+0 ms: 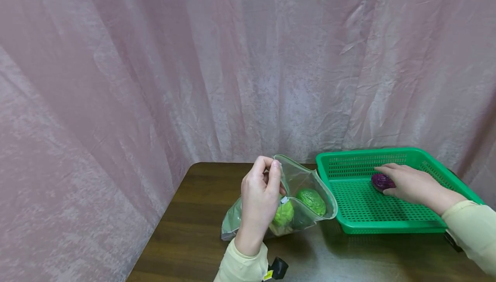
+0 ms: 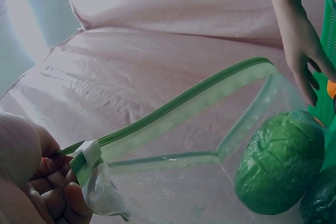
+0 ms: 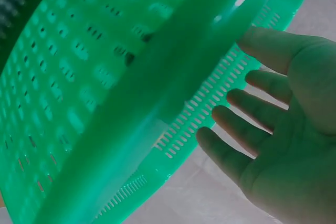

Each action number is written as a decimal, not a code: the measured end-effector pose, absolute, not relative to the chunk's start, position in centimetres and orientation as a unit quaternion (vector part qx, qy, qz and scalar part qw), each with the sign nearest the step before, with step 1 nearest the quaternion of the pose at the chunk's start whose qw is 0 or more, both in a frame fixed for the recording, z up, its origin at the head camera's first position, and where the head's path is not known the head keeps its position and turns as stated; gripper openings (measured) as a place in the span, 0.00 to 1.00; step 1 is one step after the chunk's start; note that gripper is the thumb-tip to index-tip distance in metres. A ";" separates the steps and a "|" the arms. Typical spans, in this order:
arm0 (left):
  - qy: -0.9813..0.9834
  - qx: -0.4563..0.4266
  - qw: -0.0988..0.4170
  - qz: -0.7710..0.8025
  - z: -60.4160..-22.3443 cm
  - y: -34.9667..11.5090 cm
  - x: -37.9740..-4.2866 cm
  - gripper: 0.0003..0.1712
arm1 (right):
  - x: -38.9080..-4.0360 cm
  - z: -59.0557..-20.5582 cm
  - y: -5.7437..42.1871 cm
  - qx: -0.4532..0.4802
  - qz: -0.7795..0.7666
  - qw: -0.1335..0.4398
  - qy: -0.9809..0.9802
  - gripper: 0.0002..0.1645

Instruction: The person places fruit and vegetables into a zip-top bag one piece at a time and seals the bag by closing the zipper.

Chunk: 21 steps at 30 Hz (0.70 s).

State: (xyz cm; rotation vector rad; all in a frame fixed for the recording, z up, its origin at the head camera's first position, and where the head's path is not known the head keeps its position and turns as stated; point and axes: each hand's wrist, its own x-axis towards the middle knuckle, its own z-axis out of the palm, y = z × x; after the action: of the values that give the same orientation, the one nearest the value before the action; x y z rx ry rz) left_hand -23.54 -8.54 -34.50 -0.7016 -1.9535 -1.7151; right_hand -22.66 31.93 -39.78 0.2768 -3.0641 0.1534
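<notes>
My left hand [image 1: 257,198] grips the rim of a clear zip bag [image 1: 232,219] near its white slider [image 2: 90,156], and the bag's mouth gapes to the right. Inside lie a dark green, wrinkled cabbage [image 1: 311,201] and a lighter green one [image 1: 284,213]. Over the green plastic basket [image 1: 387,227], my right hand [image 1: 412,185] reaches to a small purple cabbage [image 1: 381,181], fingers above it and thumb by its near side. The right wrist view shows this hand [image 3: 294,114] with fingers spread and nothing in the palm.
The basket stands on the right of a brown wooden table [image 1: 186,217], close to the bag. A pinkish curtain [image 1: 248,66] hangs right behind the table. An orange thing [image 2: 332,88] shows at the right edge of the left wrist view.
</notes>
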 end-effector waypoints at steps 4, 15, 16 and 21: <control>-0.707 -0.255 0.218 -0.623 -34.5 -8.5 -23.5 0.12 | -23.1 -40.1 32.5 0.077 0.050 -0.013 -0.996 0.47; -0.712 -0.252 0.219 -0.618 -34.5 -8.5 -23.5 0.13 | -24.0 -40.9 33.1 0.065 0.045 -0.060 -0.995 0.48; -0.712 -0.252 0.220 -0.617 -34.5 -8.5 -23.5 0.13 | -24.1 -40.9 33.1 0.063 0.046 -0.062 -0.995 0.48; -0.713 -0.252 0.220 -0.616 -34.6 -8.5 -23.5 0.13 | -24.4 -41.1 33.1 0.058 0.047 -0.077 -0.994 0.47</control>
State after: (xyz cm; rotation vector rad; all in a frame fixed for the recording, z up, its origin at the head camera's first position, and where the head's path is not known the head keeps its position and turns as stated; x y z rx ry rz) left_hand -23.46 -8.54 -34.56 -0.6980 -1.9715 -1.7037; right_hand -24.42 33.13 -41.12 0.1912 -3.2865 0.1551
